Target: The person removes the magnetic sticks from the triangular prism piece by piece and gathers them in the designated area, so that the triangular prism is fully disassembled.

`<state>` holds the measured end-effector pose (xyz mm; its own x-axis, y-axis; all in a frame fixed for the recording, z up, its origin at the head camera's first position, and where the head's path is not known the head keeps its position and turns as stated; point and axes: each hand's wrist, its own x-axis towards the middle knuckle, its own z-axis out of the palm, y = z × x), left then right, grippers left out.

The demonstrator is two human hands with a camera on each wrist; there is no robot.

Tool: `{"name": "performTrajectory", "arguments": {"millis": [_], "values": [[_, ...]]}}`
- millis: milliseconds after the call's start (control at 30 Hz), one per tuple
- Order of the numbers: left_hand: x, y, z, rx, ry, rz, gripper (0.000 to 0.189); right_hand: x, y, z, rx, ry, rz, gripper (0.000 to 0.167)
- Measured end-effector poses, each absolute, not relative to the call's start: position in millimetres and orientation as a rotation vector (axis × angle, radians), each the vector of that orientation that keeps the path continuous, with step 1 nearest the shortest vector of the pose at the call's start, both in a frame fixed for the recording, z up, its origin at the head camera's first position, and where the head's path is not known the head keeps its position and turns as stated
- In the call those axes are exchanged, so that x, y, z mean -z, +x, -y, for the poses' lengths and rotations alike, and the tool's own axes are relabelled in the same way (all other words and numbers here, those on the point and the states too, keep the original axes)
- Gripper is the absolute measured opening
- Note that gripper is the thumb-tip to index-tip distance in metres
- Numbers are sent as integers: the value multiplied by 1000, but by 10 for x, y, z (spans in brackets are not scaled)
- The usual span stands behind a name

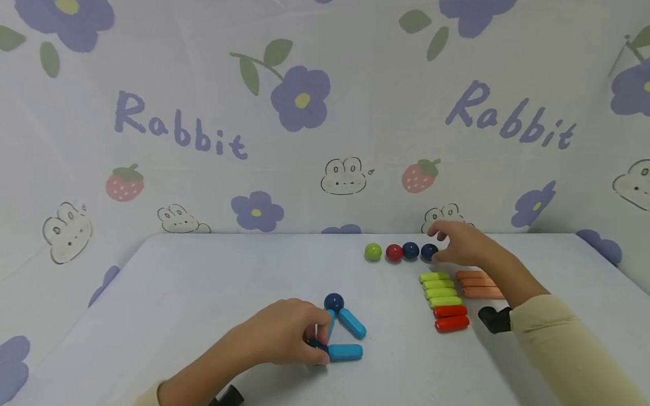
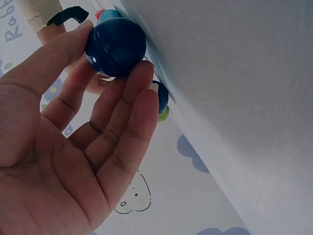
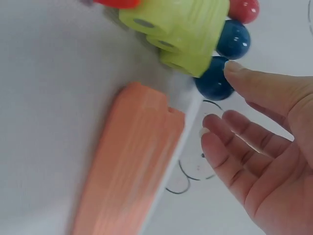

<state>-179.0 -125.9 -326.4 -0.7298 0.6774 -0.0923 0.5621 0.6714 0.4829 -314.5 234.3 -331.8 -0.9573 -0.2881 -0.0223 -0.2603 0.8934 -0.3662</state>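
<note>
My left hand (image 1: 286,330) pinches a dark blue ball (image 2: 116,47) between thumb and fingertips, low over the front of the white table. From that ball a light blue rod (image 1: 346,352) points right. Just behind stands another dark blue ball (image 1: 333,302), with a second light blue rod (image 1: 352,323) slanting from it and a third partly hidden by my fingers. At the back right, my right hand (image 1: 461,243) has its thumb tip at the end dark blue ball (image 3: 213,79) of a row. Its other fingers are spread away from the ball.
The row continues left with a dark blue ball (image 1: 411,251), a red ball (image 1: 394,253) and a green ball (image 1: 373,252). Before it lie several yellow-green rods (image 1: 440,285), red rods (image 1: 451,323) and orange rods (image 1: 481,292), the last partly under my right forearm. A printed curtain (image 1: 304,141) hangs behind.
</note>
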Motion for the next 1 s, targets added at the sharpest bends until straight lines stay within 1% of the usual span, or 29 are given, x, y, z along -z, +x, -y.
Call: {"name": "performTrajectory", "arguments": {"millis": [100, 167, 300, 400, 500, 600, 733, 1000], "values": [[3265, -1791, 1272, -628, 992, -2624, 24, 3277, -3091, -2315, 533, -456, -3025, 51], [3270, -1794, 1279, -627, 994, -2626, 24, 3244, -3011, -2255, 517, -468, -3070, 46], [3280, -1800, 1287, -631, 992, -2625, 24, 3169, -2761, -2002, 517, -546, -3140, 28], [3283, -1803, 1287, -642, 988, -2618, 24, 3133, -2547, -1733, 553, -682, -3087, 15], [3280, -1808, 1285, -651, 981, -2613, 24, 3124, -2344, -1451, 590, -839, -2967, 7], [3275, -1812, 1282, -661, 986, -2611, 24, 3148, -2178, -1212, 589, -910, -2865, 4], [3271, -1814, 1273, -678, 1014, -2605, 24, 3238, -2049, -1001, 533, -860, -2839, 8], [3275, -1817, 1275, -679, 1020, -2601, 25, 3399, -2018, -887, 466, -855, -2915, 11]]}}
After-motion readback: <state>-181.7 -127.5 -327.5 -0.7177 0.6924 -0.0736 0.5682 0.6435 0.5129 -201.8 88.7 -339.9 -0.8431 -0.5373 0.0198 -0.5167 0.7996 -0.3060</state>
